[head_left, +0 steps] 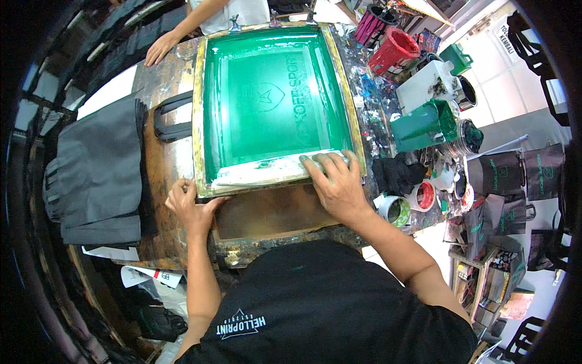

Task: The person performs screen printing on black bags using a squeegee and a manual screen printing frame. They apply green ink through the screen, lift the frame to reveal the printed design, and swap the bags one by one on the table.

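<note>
A screen printing frame [357, 136] lies before me, its mesh coated with green ink [254, 79] around a shield emblem and lettering. A white, ink-smeared strip [260, 172] runs along its near edge. My right hand [339, 185] curls its fingers over the right end of that strip and grips the frame's near right side. At the near left corner, my left hand [193, 209] rests with fingers bent and thumb stretched apart along the edge. Black bag handles [173, 115] stick out from under the frame's left side; the rest is hidden.
A stack of dark fabric bags [100, 170] lies on the left. Another person's hand [162, 48] rests on the table's far left. Ink containers stand on the right, including a red bucket [394, 51] and a green tub [424, 124]. Printed black bags [497, 173] hang farther right.
</note>
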The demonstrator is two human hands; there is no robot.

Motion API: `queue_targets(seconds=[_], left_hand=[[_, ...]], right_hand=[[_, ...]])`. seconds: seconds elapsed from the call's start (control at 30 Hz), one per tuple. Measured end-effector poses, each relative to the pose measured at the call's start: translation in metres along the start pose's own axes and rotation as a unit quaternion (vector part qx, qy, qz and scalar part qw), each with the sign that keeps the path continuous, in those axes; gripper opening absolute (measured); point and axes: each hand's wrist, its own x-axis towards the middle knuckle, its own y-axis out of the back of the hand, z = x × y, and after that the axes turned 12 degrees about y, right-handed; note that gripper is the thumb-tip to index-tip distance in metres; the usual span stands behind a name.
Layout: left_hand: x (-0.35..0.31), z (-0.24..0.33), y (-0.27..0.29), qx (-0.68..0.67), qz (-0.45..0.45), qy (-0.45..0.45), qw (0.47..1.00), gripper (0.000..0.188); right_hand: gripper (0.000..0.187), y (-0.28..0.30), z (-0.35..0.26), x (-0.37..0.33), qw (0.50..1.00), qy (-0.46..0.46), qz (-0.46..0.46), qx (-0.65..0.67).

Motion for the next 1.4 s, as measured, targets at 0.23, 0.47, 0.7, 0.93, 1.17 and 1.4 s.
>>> queue_targets(seconds=[0.23,0.47,0.7,0.93,1.17,1.4], left_hand=[[0.007,-0.004,-0.002,-0.318,0.052,0.060,0.945,0.079],[0.094,0.109,0.085,-0.573,0.123,0.018,0.810,0.063],[0.087,0.069,0.021,-0.114,0.041,0.051,0.991,0.101],[0.052,0.065,-0.024,-0.026,-0.090,0.162,0.982,0.080],[0.117,0.050,-0.017,-0.238,0.007,0.029,0.971,0.042],[0.217,0.023,0.133,-0.392,-0.030,0.123,0.911,0.037]], right_hand=[[0.054,0.060,0.016,0.053,0.997,0.002,0.075,-0.013],[0.048,0.142,0.071,0.167,0.980,0.026,0.150,-0.126],[0.057,0.177,0.101,0.215,0.981,0.029,0.157,-0.106],[0.067,0.211,0.113,0.249,0.993,-0.013,0.078,-0.083],[0.067,0.222,0.121,0.250,0.992,-0.006,0.089,-0.092],[0.068,0.228,0.117,0.262,0.996,-0.039,0.023,-0.081]])
